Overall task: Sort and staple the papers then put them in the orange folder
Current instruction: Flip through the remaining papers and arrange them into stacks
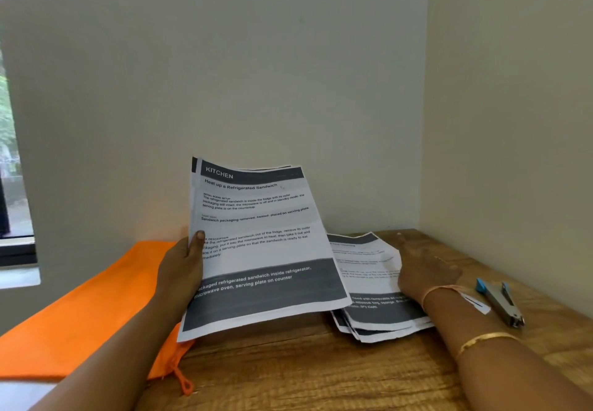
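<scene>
Gripping the raised sheaf by its left edge alone, the left hand may let sheets fan out of order before stapling. The right hand rests flat on the loose pile, near the stapler. The orange folder lies left.

Both forearms are bare up to the frame edge. Just behind the right hand, at about 4 o'clock, a thin peach-orange thread circles the wrist. A small white tag with a blue stroke lies beside it, attached or not I cannot tell. Further out toward 5 o'clock sits a slim gold bangle. The left hand, near 8 o'clock, wears nothing visible but shows a short, plain thumbnail.
</scene>
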Available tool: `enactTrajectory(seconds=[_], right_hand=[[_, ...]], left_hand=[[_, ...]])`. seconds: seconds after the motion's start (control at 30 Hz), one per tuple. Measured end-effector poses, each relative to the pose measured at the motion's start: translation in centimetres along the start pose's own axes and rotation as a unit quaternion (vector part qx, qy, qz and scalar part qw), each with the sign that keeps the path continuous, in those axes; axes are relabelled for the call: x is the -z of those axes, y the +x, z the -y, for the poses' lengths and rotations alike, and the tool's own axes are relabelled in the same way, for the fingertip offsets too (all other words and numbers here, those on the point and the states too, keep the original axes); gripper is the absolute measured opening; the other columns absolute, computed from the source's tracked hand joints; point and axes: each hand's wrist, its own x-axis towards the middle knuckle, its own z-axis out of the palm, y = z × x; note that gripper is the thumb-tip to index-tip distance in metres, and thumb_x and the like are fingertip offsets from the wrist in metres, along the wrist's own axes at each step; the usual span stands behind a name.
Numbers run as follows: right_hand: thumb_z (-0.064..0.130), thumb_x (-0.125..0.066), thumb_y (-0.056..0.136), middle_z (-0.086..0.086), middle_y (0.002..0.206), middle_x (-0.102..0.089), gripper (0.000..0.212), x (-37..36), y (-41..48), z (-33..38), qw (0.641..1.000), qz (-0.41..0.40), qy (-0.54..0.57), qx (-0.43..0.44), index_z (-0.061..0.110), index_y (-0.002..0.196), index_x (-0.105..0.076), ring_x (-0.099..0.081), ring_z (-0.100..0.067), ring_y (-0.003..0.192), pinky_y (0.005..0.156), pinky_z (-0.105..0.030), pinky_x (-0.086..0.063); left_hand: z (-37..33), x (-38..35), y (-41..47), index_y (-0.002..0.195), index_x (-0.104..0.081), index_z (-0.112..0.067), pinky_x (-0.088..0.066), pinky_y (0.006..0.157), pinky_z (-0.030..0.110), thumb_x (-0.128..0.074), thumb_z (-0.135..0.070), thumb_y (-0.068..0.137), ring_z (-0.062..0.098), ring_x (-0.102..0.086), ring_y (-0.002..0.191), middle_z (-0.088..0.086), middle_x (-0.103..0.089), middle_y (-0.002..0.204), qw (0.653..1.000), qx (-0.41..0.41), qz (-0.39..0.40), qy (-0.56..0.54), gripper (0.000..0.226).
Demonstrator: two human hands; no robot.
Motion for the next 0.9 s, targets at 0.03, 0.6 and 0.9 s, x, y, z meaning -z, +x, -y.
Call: enactTrajectory(seconds=[0.03,0.6,0.9], right_hand=[[0.033,-0.049,0.085,-0.011,0.136,-0.047,0.068,0.4,-0.4,0.2,1.000,-0.003,-0.006,0.011,0.035,0.146,-0.019,-0.050,-0.030,0.120,0.100,-0.046,-0.041],[0.026,-0.053,0.095,-0.001,0.098,-0.059,0.014,5.6,-6.2,10.1,0.853,0.084,0.509,0.084,0.018,0.101,-0.044,-0.057,-0.017,0.089,0.060,-0.022,-0.043],[0.022,-0.052,0.096,-0.005,0.110,-0.064,0.007,4.9,-5.6,9.9,0.840,0.121,0.528,0.031,0.017,0.093,-0.057,-0.060,-0.023,0.104,0.096,-0.042,-0.048]], left_hand=[[0.0,0.0,0.0,0.097,-0.058,-0.009,-0.035,0.055,0.022,-0.034,-0.036,0.101,0.010,-0.052,0.067,0.003,-0.059,0.082,1.000,0.000,-0.001,0.000,0.036],[-0.1,-1.1,-0.5,0.099,-0.061,-0.014,-0.040,0.058,0.022,-0.038,-0.038,0.099,0.015,-0.059,0.074,-0.006,-0.062,0.079,0.999,-0.008,0.032,-0.013,0.033],[-0.5,-1.3,-0.8,0.103,-0.064,-0.015,-0.043,0.062,0.023,-0.039,-0.040,0.098,0.019,-0.063,0.081,-0.001,-0.067,0.087,0.997,0.006,0.044,-0.056,0.036]])
